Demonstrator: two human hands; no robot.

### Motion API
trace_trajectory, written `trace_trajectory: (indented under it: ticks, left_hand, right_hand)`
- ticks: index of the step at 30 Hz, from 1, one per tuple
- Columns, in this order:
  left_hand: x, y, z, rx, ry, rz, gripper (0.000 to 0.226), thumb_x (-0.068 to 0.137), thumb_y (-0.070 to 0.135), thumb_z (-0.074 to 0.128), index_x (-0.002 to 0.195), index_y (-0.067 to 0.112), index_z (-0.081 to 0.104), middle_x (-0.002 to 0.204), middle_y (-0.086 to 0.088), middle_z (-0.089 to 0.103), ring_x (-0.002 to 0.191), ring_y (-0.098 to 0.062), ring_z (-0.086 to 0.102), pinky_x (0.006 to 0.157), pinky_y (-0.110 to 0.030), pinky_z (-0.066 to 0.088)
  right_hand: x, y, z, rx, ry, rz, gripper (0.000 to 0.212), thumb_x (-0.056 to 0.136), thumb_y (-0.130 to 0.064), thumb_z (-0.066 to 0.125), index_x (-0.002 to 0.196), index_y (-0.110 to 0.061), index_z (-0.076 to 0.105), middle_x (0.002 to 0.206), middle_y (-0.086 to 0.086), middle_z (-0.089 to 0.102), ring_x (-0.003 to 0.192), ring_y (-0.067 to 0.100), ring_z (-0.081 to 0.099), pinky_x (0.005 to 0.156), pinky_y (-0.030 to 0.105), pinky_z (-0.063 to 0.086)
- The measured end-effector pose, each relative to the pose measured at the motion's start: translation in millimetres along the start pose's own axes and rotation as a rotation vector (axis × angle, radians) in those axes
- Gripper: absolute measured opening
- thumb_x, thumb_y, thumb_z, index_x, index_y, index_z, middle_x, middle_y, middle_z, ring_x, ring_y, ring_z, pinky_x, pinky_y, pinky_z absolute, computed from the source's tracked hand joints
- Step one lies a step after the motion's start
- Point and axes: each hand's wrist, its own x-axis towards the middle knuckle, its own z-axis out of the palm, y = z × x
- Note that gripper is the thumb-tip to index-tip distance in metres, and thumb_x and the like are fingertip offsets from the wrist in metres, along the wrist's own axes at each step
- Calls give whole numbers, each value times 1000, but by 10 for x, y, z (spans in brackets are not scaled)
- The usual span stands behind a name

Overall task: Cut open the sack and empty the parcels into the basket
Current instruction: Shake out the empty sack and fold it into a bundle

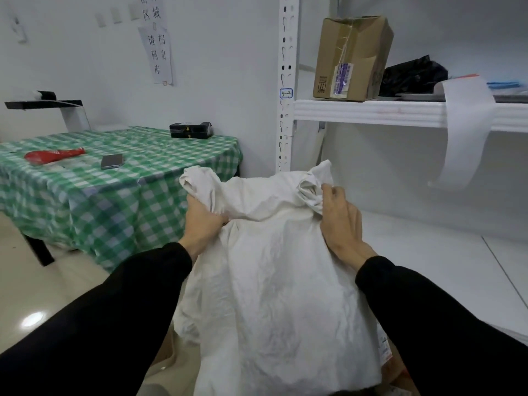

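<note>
A large white woven sack [274, 281] hangs in front of me, held up by its two upper corners. My left hand [204, 221] grips the bunched left corner. My right hand [340, 221] clutches the bunched right corner. The sack's lower end drops to the bottom of the frame, where a labelled parcel edge [384, 348] and something brown [400, 372] show beside it. The basket is hidden behind the sack or out of frame; I cannot tell which. No cutting tool shows in either hand.
A table with a green checked cloth [120, 181] stands to the left, holding a red bag [53, 156], a phone [112, 161] and a black box [191, 130]. A white shelf [371, 112] on the right carries a cardboard box [353, 58] and a black bag [411, 75].
</note>
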Motion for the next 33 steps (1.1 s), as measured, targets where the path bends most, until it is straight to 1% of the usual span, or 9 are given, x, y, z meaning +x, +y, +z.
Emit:
trace_trajectory:
  ticks: [3, 6, 9, 12, 17, 21, 25, 29, 33]
  left_hand:
    - [2, 22, 30, -190, -170, -46, 105, 51, 31, 99, 137, 16, 40, 128, 4, 63, 113, -15, 66, 94, -42, 56]
    - [-92, 122, 201, -31, -97, -14, 98, 48, 50, 96, 129, 20, 49, 121, 8, 66, 109, -12, 65, 93, -36, 54]
    - [-164, 195, 314, 95, 144, 40, 68, 61, 31, 90, 117, 16, 54, 111, 6, 64, 102, -16, 60, 82, -28, 47]
    - [-143, 177, 379, 187, 186, 68, 51, 69, 29, 80, 110, 18, 53, 105, 1, 65, 101, -24, 59, 82, -36, 48]
    - [-213, 206, 533, 108, 177, 43, 53, 69, 23, 80, 115, 15, 56, 108, -2, 67, 104, -24, 61, 91, -44, 51]
    - [-300, 280, 609, -219, -20, -121, 65, 54, 23, 91, 113, 16, 64, 105, 2, 74, 97, -18, 71, 87, -42, 58]
    - [-435, 390, 701, -475, -282, -263, 51, 64, 8, 90, 110, 4, 68, 101, -10, 77, 97, -29, 73, 89, -49, 58]
    - [-452, 307, 685, -177, -375, -81, 75, 52, -3, 89, 118, 10, 56, 110, -3, 69, 103, -20, 68, 88, -37, 57]
    - [-441, 49, 620, 203, -297, 7, 80, 57, -3, 78, 123, 16, 37, 118, 2, 50, 112, -18, 51, 87, -29, 43]
  right_hand:
    - [-23, 89, 43, -29, -57, 19, 32, 89, -4, 46, 121, -10, 47, 106, 17, 53, 62, 36, 56, 54, 32, 33]
    - [-119, 89, 135, 61, -102, 8, 44, 80, -1, 55, 123, -9, 48, 110, 16, 54, 68, 39, 58, 57, 33, 38]
    - [-162, 20, 134, 347, -42, 136, 34, 80, -4, 56, 113, -9, 49, 102, 12, 57, 76, 38, 56, 63, 34, 39]
    - [-167, -146, 27, 405, 30, 110, 28, 87, -20, 61, 112, -12, 49, 101, 7, 59, 77, 31, 58, 63, 33, 39]
    - [-147, -443, -126, 433, -200, 108, 74, 73, -41, 78, 133, -23, 38, 127, 0, 43, 95, 22, 53, 81, 35, 44]
    - [-305, -405, 25, 161, -262, 3, 69, 74, -20, 75, 131, -18, 35, 122, 5, 33, 67, 28, 52, 62, 33, 40]
    - [-442, -314, 264, 8, -283, 18, 53, 78, -5, 63, 118, -18, 31, 111, 7, 32, 48, 22, 28, 51, 33, 32]
    - [-461, -270, 305, 160, -299, 134, 46, 85, -18, 62, 121, -15, 33, 111, 9, 36, 58, 25, 39, 57, 34, 37]
    - [-293, -190, 179, 641, -350, 573, 64, 74, -15, 76, 124, -11, 36, 115, 11, 47, 82, 23, 51, 67, 32, 45]
